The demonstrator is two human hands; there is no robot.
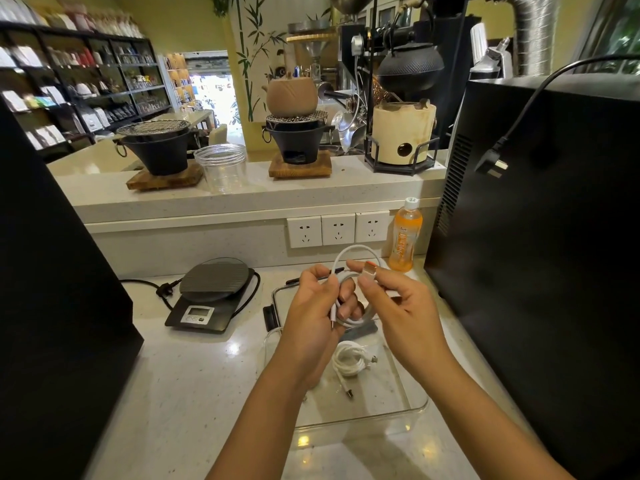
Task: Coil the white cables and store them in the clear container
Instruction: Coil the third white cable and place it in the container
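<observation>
My left hand [313,308] grips a white cable [349,252] wound into loops, one small plug end hanging below the fingers. My right hand [398,299] pinches the same cable's USB plug [369,270], which has an orange insert, between thumb and forefinger. Both hands hover above the clear container [412,405], an open rectangular box on the counter. Inside it lies another coiled white cable [349,360] with its loose plug ends trailing toward me.
The container's lid [277,299] lies just behind it. A black kitchen scale [211,294] with its cord sits to the left, an orange drink bottle [405,237] at the wall, a large black appliance [540,237] on the right. A clear jar [221,168] stands on the raised ledge.
</observation>
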